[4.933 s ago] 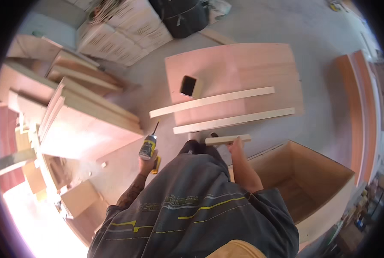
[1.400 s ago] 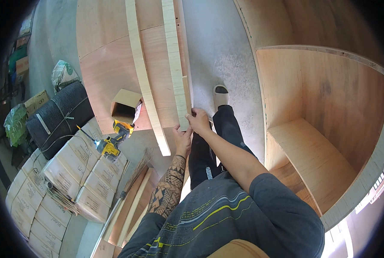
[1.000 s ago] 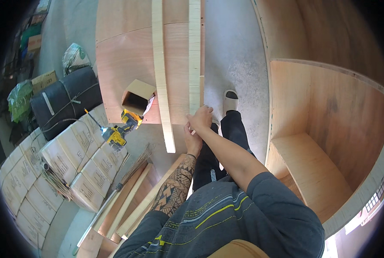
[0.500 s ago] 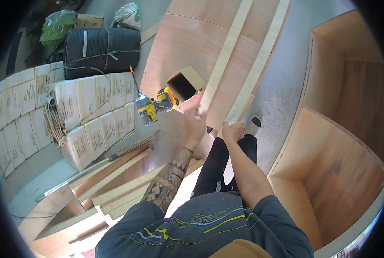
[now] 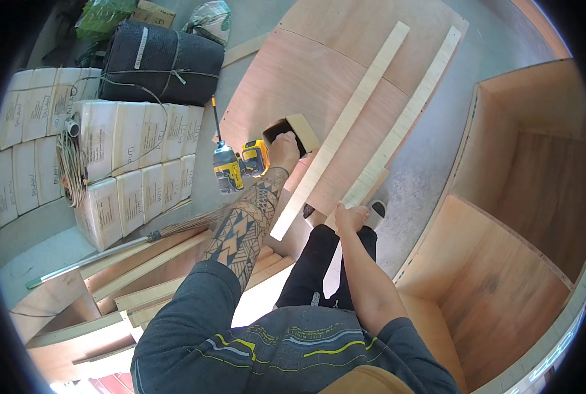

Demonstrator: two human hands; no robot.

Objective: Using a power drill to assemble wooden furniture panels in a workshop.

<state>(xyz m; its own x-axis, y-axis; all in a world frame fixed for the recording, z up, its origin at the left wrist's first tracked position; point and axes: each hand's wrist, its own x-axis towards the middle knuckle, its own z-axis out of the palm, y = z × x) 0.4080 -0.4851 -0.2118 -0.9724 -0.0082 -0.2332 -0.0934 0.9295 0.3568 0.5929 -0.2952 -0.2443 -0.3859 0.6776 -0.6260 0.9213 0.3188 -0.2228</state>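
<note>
My left hand [image 5: 282, 152] reaches into the mouth of a small open cardboard box [image 5: 304, 134]; its fingertips are hidden in the dark inside. Just left of that wrist stands a yellow and black cordless drill [image 5: 229, 172] with a long bit. My right hand [image 5: 350, 217] is closed on the near end of a pale wooden strip [image 5: 401, 121], by my knees. A second wooden strip [image 5: 342, 128] lies roughly parallel, its near end free between my forearms. Both strips rest on a large plywood panel [image 5: 257, 98].
An open plywood cabinet [image 5: 496, 262] stands on the right. White boxes [image 5: 132, 141] are stacked at left, with a rolled black mesh [image 5: 162, 62] behind them. A long-handled broom [image 5: 155, 236] and wooden boards [image 5: 142, 302] lie at lower left. My shoe [image 5: 376, 209] is beside the panel.
My left hand has moved from the left strip's near end into the cardboard box. My right hand stays at the other strip's end. The whole view has shifted somewhat.
</note>
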